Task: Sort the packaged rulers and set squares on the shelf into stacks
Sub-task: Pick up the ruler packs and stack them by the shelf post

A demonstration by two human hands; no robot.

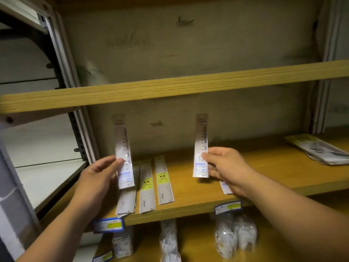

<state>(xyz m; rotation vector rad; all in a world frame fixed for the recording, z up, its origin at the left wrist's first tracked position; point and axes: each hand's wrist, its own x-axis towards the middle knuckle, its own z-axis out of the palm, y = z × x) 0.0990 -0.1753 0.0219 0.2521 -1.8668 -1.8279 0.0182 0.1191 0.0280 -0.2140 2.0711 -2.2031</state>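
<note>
A wooden shelf unit [170, 87] with pale boards stands before a stained grey wall [188, 38], grey metal posts [62, 53] hold it at both sides, a white unit [43, 178] is left, and the light is dim.

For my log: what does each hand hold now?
Left hand: closed on a packaged ruler.
Right hand: closed on another packaged ruler.

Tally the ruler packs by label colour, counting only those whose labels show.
Blue label: 2, one in the left hand at, one in the right hand at
Yellow label: 2, flat on the shelf at and
Total: 4
</note>
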